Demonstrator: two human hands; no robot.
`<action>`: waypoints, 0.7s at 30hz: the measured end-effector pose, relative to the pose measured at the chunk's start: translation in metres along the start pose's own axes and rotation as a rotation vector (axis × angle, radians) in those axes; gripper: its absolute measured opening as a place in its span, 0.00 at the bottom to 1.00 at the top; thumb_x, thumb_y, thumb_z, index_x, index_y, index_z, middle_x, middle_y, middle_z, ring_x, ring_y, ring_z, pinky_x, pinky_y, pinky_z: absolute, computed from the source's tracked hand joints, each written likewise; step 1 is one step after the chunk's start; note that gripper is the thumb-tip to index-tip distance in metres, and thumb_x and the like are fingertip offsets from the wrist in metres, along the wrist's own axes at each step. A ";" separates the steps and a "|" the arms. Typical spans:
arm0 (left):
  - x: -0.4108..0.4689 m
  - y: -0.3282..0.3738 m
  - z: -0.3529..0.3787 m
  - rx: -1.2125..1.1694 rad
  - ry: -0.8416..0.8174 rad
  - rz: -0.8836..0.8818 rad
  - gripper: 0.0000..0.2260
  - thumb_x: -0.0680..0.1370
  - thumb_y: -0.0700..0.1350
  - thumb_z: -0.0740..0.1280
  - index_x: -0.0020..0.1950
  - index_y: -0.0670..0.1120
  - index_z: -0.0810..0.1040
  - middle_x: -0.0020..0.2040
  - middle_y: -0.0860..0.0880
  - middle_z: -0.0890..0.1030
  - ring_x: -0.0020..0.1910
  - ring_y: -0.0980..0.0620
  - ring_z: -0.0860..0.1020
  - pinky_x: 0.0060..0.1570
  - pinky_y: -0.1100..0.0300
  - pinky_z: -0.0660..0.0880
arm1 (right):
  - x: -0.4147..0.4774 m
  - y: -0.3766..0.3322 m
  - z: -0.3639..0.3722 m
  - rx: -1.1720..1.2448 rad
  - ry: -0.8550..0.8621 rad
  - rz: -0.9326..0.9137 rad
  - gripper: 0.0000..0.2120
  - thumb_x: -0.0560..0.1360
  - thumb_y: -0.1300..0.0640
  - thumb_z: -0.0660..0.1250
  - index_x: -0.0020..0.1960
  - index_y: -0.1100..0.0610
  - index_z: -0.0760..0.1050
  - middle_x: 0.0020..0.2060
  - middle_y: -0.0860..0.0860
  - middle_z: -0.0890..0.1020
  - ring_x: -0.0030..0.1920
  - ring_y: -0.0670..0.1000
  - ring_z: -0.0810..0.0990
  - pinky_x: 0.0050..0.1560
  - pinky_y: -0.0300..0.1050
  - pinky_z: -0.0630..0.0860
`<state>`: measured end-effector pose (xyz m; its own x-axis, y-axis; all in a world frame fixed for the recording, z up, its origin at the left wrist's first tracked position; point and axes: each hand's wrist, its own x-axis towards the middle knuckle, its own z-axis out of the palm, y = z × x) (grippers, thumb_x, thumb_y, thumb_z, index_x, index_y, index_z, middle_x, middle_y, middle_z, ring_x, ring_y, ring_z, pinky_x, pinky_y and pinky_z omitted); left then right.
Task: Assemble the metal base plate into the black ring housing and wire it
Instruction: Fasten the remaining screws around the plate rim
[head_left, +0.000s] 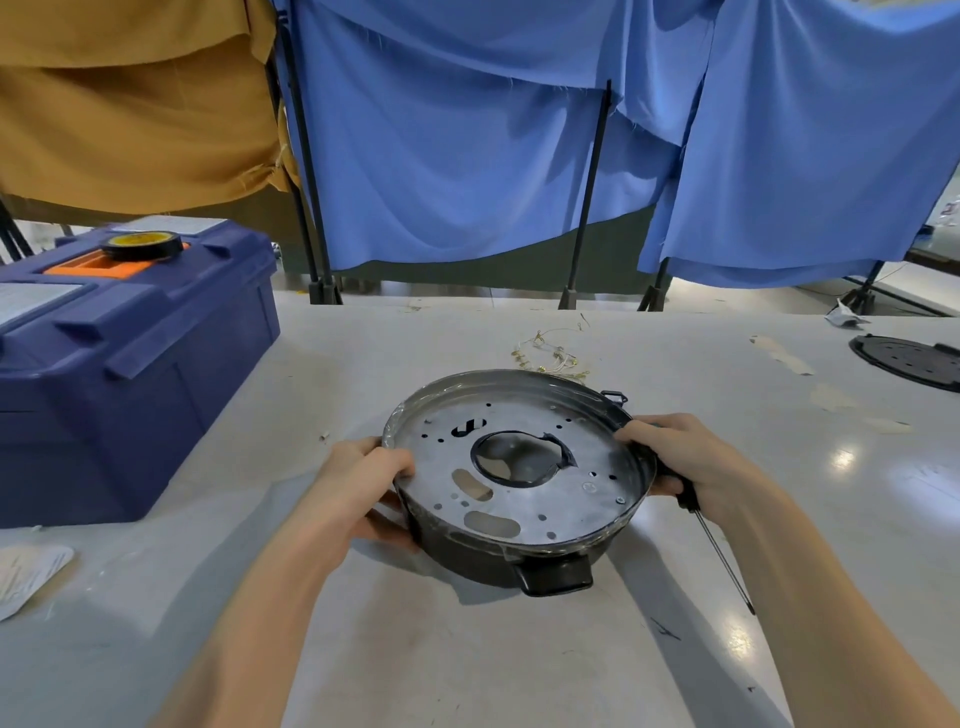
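Behind, blue drapes (467, 156) hang; below the housing (467, 564), a scuffed white table (467, 670).

The left hand (363, 483) has its fingertips hidden under the black ring housing (467, 556). The right hand (685, 462) covers most of the handle of the screwdriver (687, 499). Beyond both hands, the thin wires (550, 356) are too small to trace.

No legible text or numbers anywhere (white labels (36, 301) on the blue toolbox (156, 395) only a blur)
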<state>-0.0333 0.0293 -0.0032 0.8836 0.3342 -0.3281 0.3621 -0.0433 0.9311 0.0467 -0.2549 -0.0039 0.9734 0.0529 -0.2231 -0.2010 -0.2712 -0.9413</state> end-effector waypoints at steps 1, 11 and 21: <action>0.000 -0.002 0.000 -0.007 -0.014 -0.011 0.06 0.72 0.33 0.66 0.47 0.38 0.79 0.35 0.39 0.81 0.26 0.43 0.82 0.28 0.46 0.80 | 0.000 0.001 0.000 0.003 -0.005 -0.006 0.10 0.76 0.60 0.67 0.36 0.60 0.76 0.23 0.52 0.66 0.19 0.50 0.60 0.30 0.41 0.51; -0.009 -0.005 0.005 0.026 -0.093 -0.074 0.09 0.71 0.33 0.67 0.50 0.39 0.77 0.27 0.40 0.81 0.28 0.35 0.82 0.28 0.44 0.80 | 0.003 0.012 0.003 0.009 0.040 -0.019 0.20 0.78 0.52 0.67 0.49 0.72 0.77 0.27 0.56 0.69 0.18 0.47 0.62 0.19 0.32 0.58; -0.016 -0.002 0.005 -0.043 -0.124 0.060 0.09 0.70 0.32 0.69 0.47 0.43 0.81 0.35 0.41 0.82 0.35 0.37 0.83 0.32 0.43 0.81 | 0.007 0.015 -0.010 0.072 0.111 -0.103 0.20 0.72 0.41 0.71 0.45 0.59 0.83 0.26 0.55 0.70 0.22 0.52 0.64 0.27 0.40 0.57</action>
<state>-0.0463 0.0196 -0.0006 0.9339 0.2133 -0.2868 0.2973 -0.0184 0.9546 0.0511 -0.2679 -0.0170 0.9946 -0.0303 -0.0991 -0.1032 -0.2004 -0.9743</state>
